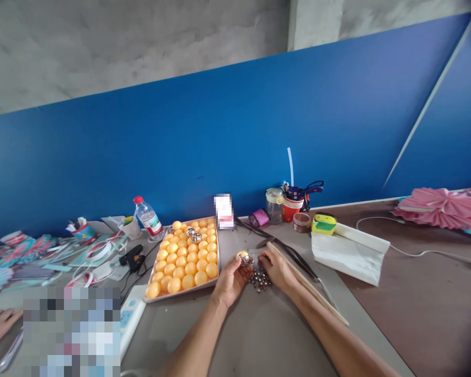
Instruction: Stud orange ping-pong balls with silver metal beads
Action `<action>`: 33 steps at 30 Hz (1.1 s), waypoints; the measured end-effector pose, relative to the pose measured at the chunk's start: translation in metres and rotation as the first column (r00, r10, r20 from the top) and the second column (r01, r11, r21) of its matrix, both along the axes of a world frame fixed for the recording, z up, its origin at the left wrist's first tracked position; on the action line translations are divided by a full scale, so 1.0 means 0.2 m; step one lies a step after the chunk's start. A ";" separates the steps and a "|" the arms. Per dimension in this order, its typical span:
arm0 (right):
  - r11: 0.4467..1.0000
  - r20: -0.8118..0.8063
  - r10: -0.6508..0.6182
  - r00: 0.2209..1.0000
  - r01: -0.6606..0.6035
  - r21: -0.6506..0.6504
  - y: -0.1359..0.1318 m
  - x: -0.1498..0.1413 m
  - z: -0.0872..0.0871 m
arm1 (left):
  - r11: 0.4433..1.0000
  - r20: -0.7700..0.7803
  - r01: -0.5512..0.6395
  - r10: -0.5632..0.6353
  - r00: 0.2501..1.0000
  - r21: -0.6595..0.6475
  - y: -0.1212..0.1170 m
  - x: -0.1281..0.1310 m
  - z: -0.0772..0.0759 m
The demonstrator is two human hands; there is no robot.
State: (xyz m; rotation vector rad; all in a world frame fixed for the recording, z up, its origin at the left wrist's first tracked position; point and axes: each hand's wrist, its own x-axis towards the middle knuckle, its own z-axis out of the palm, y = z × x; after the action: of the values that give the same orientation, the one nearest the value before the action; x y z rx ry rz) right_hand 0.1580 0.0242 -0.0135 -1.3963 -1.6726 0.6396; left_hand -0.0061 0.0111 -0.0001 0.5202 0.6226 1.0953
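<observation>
My left hand (232, 280) is closed around an orange ping-pong ball (242, 254) with shiny silver beads on its near side. Close by on the right, my right hand (277, 267) has its thumb and fingertips pinched together; whatever they grip is too small to tell. A pile of loose silver beads (260, 281) lies on the grey table between the two hands. Left of my hands, a shallow tray (219, 251) holds rows of orange balls (188, 281). On top of these balls rest a few silver-beaded pieces (193, 235).
Thin wooden sticks (317, 290) lie along my right forearm. Behind stand a glass jar (275, 209), a red cup (293, 210) with tools and a yellow-green item (324, 223). On the left are a water bottle (149, 220), a black glue gun (132, 256), a power strip (132, 317) and another person's hand (0, 327).
</observation>
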 end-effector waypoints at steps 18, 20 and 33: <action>0.996 -0.144 0.062 0.988 -0.053 0.067 0.00 -0.02 0.00 | 0.999 -0.003 -0.034 0.034 0.999 -0.040 0.01 0.00 0.00; 0.998 -0.234 0.061 0.970 -0.057 0.021 0.00 -0.02 0.01 | 0.999 -0.001 -0.029 0.029 1.000 -0.032 0.01 0.00 0.00; 0.974 -0.509 0.081 0.857 -0.177 -0.143 -0.06 -0.13 0.02 | 0.998 0.019 0.015 -0.016 1.000 0.064 0.01 0.02 -0.01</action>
State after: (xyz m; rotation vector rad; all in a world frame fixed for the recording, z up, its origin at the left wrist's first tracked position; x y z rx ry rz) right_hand 0.1322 0.0117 -0.0100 -1.1145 -1.3134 1.1556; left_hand -0.0029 0.0135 -0.0025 0.5676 0.5669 1.1070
